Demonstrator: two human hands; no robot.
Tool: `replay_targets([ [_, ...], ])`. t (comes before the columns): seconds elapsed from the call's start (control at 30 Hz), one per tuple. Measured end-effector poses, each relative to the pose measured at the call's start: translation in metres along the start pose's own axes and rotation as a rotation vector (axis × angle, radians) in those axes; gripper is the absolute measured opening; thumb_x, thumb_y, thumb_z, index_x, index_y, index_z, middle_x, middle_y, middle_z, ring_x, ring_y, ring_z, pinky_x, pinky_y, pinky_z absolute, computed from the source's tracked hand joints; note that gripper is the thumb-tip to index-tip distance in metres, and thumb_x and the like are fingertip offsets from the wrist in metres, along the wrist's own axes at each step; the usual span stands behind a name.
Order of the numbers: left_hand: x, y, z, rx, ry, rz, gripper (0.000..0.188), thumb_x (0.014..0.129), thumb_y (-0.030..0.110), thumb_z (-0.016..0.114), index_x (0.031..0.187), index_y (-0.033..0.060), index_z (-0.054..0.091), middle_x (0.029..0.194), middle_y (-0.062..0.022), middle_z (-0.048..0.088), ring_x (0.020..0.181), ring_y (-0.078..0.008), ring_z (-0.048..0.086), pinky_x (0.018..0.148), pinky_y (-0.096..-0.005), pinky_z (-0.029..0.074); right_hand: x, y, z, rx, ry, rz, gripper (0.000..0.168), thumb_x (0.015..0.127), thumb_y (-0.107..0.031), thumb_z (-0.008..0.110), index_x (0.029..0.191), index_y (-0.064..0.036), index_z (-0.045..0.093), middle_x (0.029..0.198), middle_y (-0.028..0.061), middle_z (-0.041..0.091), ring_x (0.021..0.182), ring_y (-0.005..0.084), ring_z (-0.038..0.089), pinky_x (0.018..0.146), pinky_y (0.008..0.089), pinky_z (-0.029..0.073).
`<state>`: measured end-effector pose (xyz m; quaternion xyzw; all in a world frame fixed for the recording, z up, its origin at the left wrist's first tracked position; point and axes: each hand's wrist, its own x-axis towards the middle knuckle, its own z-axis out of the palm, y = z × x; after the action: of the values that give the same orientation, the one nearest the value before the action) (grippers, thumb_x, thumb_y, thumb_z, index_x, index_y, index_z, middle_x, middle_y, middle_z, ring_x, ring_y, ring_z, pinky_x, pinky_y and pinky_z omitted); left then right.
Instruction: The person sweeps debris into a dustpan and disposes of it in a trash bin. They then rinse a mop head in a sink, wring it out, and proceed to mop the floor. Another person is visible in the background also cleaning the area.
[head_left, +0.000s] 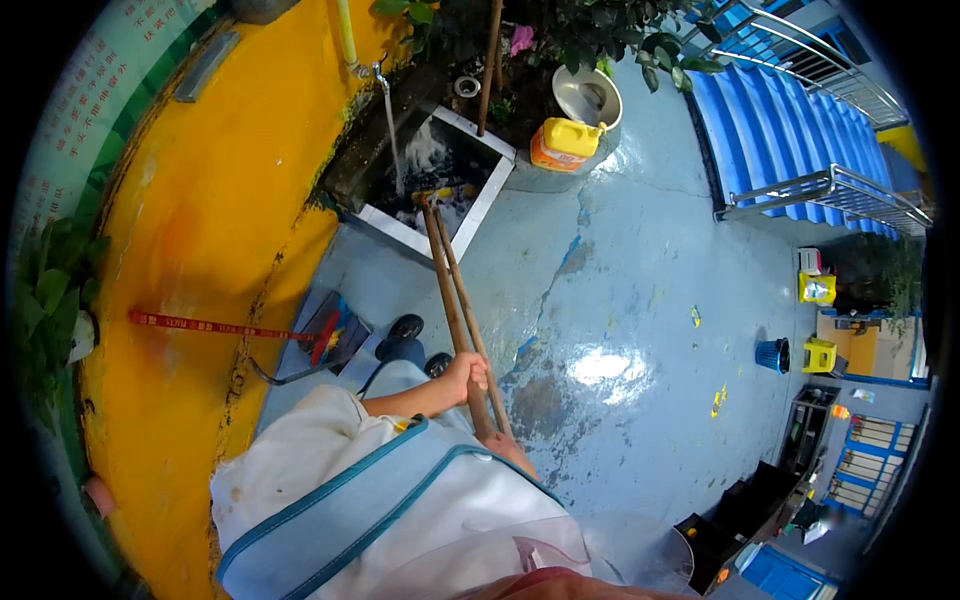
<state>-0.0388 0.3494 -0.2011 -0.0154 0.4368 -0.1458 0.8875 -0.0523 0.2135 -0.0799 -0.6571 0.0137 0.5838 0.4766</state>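
Both my hands grip a long wooden pole (450, 311) that slants away from my body into a white-rimmed floor basin (471, 229). My left hand (469, 375) is closed around its middle. Closer to my chest, my right hand (511, 452) wraps the near end, partly hidden by my apron. A thinner wooden pole (475, 330) runs alongside; whether a hand also holds it is unclear. The poles' far ends meet a yellowish head (442, 193) in dark, foamy water. From a metal tap (381, 71) on the yellow wall, water runs into the basin.
Another wooden pole (489, 71) leans in the basin's far corner. Beyond it stand a yellow jug (566, 142) and a pale bucket (611, 97). A red-handled broom (225, 327) rests near a dustpan (341, 326) on the left. The blue floor (637, 285) looks wet; blue corrugated steps (787, 142) rise at right.
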Motion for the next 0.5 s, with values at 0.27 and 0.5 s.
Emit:
replay_targets([
  [0.27,0.043,0.057,0.002,-0.078,-0.001,0.109,0.008,0.064,0.004,0.047,0.069,0.0061,0.041,0.041,0.0056,0.032,0.031,-0.0064,0.028,0.031,-0.0214,0.025,0.059,-0.020,-0.011,0.563,-0.389,-0.013,0.026,0.077,-0.015,0.044,0.053,-0.011,0.035,0.051,-0.0026,0.037,0.045,0.0067,0.036,0.040,0.0193,0.028],
  [0.5,0.033,0.040,-0.015,-0.036,0.035,-0.008,0.014,0.065,0.004,0.047,0.078,0.0047,0.044,0.042,0.0070,0.031,0.032,-0.0052,0.030,0.034,-0.0217,0.028,0.018,-0.029,0.001,0.404,-0.276,-0.060,0.025,0.076,-0.016,0.047,0.053,-0.010,0.038,0.045,-0.0016,0.036,0.039,0.0086,0.037,0.038,0.0196,0.028],
])
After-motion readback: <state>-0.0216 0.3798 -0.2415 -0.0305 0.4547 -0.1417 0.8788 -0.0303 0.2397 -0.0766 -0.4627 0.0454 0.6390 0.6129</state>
